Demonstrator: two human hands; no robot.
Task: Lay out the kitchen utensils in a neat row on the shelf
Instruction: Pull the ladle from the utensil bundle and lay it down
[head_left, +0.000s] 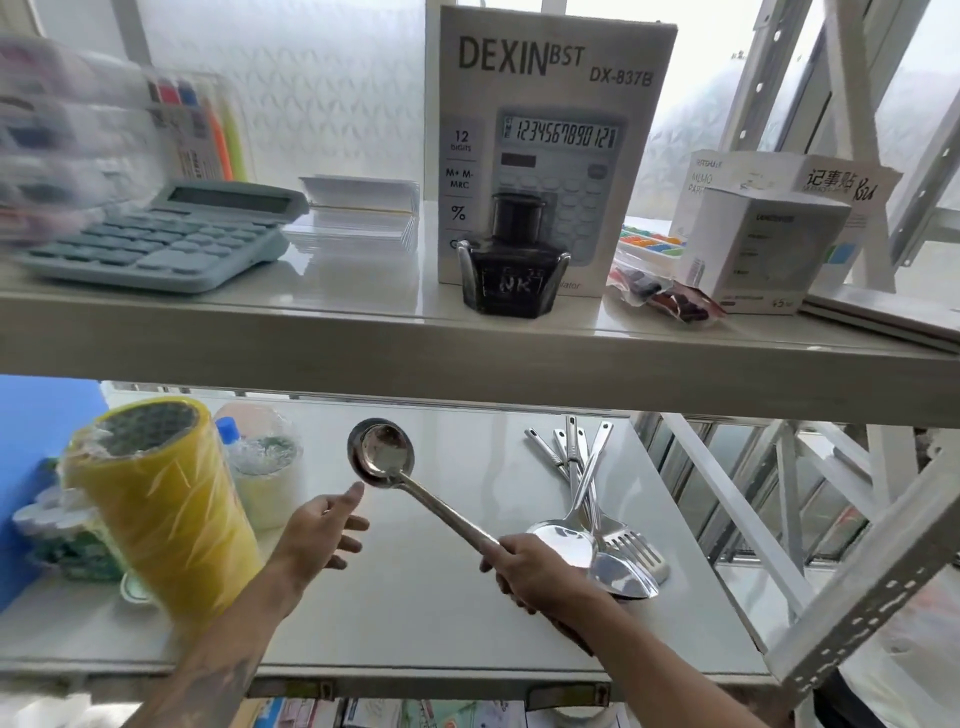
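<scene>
Steel ladle held by its handle end in right hand, fingers wrapped tight around the handle, bowl pointing up-left toward the back of the lower shelf, apparently just above the surface; contact with the shelf unclear. Left hand open, fingers spread and loosely curled, palm facing right, index fingertip just beside the ladle bowl, not clearly touching. Right of the ladle, a crossed heap of steel utensils lies on the same shelf: a serving spoon, a slotted turner and a solid turner, heads toward the front edge, handles fanning to the back; right hand partly overlaps the spoon head. Left end of the lower shelf: wrapped stack of yellow tape rolls, tilted, and a plastic-wrapped bottle behind it. Upper shelf carries a blue-grey calculator, a calculator box and a black ink bottle.
</scene>
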